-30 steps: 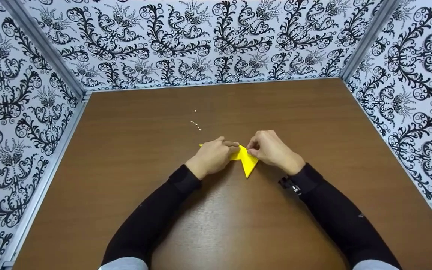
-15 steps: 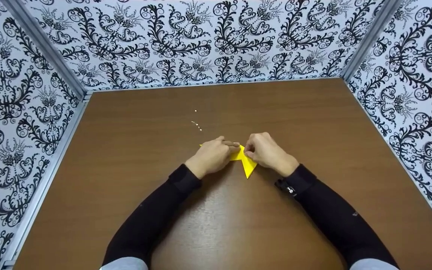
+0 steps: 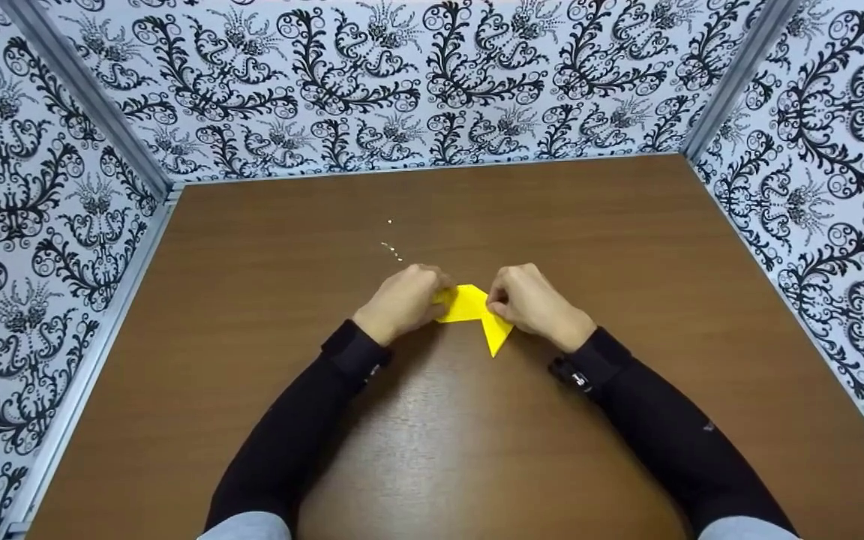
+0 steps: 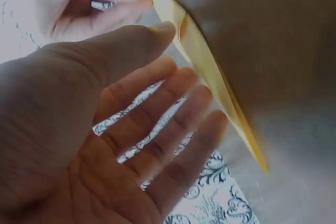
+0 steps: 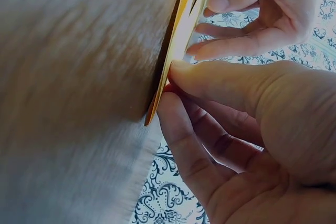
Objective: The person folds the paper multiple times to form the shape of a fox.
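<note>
A folded yellow paper [image 3: 465, 303] lies on the brown tabletop between both hands, with one pointed flap toward the person. My left hand [image 3: 403, 301] is at its left part. In the left wrist view, the thumb and the loosely extended fingers [image 4: 181, 145] touch or nearly touch the paper's edge, spread rather than pinched. My right hand [image 3: 537, 304] pinches the paper's right part between thumb and index finger, as the right wrist view shows; the other fingers curl behind. Layered edges of the paper [image 5: 184, 30] stand slightly apart there. The left hand covers the paper's left end in the head view.
Small bright specks [image 3: 393, 250] are on the tabletop [image 3: 432, 420] beyond the left hand. Black-and-white patterned panels [image 3: 432, 82] with grey metal frame bars [image 3: 87, 97] enclose the table at the back and both sides.
My left hand has lifted its flat-lying fingers and drawn back leftward, uncovering more of the yellow paper's middle. My right hand moved slightly left earlier, then held its place.
</note>
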### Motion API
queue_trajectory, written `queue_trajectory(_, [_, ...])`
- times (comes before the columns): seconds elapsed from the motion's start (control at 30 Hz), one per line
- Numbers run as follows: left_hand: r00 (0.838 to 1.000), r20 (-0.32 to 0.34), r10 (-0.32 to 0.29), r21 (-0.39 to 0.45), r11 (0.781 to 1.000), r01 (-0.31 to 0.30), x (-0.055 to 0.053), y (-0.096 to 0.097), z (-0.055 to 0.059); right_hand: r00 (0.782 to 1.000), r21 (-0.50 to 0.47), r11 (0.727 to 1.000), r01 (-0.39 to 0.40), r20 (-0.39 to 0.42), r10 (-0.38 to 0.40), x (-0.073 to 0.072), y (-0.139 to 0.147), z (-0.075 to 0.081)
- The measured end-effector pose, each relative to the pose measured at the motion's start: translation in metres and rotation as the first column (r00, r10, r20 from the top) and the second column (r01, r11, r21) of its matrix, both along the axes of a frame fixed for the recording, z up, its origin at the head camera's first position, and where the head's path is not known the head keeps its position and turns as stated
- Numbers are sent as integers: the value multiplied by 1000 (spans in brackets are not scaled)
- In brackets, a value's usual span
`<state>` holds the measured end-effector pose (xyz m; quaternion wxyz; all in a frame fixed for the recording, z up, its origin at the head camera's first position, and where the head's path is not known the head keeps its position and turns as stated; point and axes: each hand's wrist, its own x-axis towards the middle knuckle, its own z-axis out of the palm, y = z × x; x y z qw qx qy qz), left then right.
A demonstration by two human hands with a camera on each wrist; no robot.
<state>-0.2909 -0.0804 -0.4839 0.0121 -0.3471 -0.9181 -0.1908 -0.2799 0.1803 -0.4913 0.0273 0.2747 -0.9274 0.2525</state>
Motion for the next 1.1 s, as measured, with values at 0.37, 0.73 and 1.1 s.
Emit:
queue_trajectory(0.37, [948,109,299,-78,953,-291,-6,-22,10,1000,5,1000,7,-21,-6,1,-1,-1])
queue_trajectory(0.73, [932,155,327,-88,944,-317,-11,-23,5,1000,7,1000,24,10,-24,5,-3,1])
queue_trajectory(1.1, [926,190,326,-113,944,-310,-12,-22,6,1000,14,1000,22,-1,-22,5,-5,-1])
